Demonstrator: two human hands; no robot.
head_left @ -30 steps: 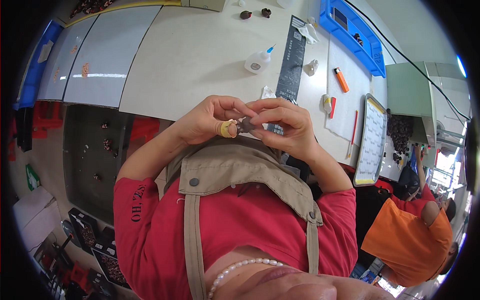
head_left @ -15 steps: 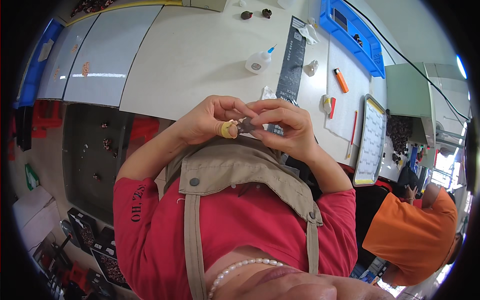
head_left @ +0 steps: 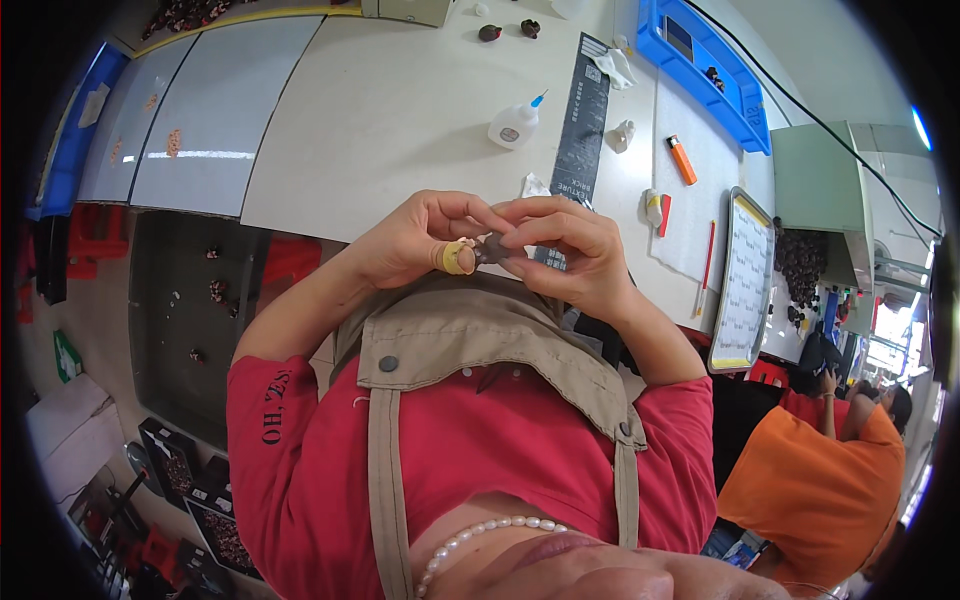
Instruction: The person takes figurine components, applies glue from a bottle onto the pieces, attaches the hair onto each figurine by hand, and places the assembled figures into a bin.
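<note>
Nothing has shifted: left hand (head_left: pixel 420 240) and right hand (head_left: pixel 565 250) still pinch a small dark piece (head_left: pixel 492 248) above the worktop (head_left: pixel 380 110) edge; a loosened grip could drop it.

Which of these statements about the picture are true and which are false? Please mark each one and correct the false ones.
1. Both hands hold one small dark piece between them. True.
2. The left hand has a yellow cover on one fingertip. True.
3. The small glue bottle is in the right hand. False: it lies on the white table, apart from both hands.
4. The orange lighter lies inside the blue tray. False: it lies on the table beside the tray.
5. A person in an orange shirt is at the lower right. True.
</note>
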